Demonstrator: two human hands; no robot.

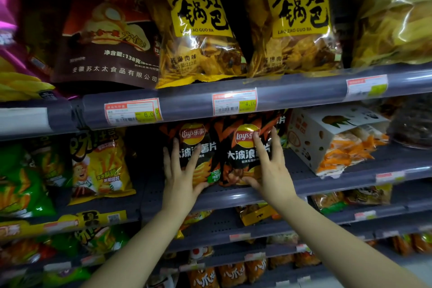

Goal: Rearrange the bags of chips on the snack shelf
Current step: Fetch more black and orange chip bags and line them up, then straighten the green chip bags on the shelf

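Observation:
Two black-and-orange Lay's chip bags stand upright side by side on the middle grey shelf [233, 196]. My left hand [181, 174] lies spread against the front of the left Lay's bag [198, 147], thumb under its lower edge. My right hand [268, 166] presses flat on the right Lay's bag [238, 154], fingers fanned over its front and thumb at its bottom. Neither bag is lifted off the shelf.
Left of the bags is a gap, then a yellow snack bag [100, 166] and green bags [21, 182]. A white-and-orange box-like pack [336, 140] lies tilted to the right. The shelf above holds two large yellow chip bags [196, 28] and a dark brown bag [105, 37].

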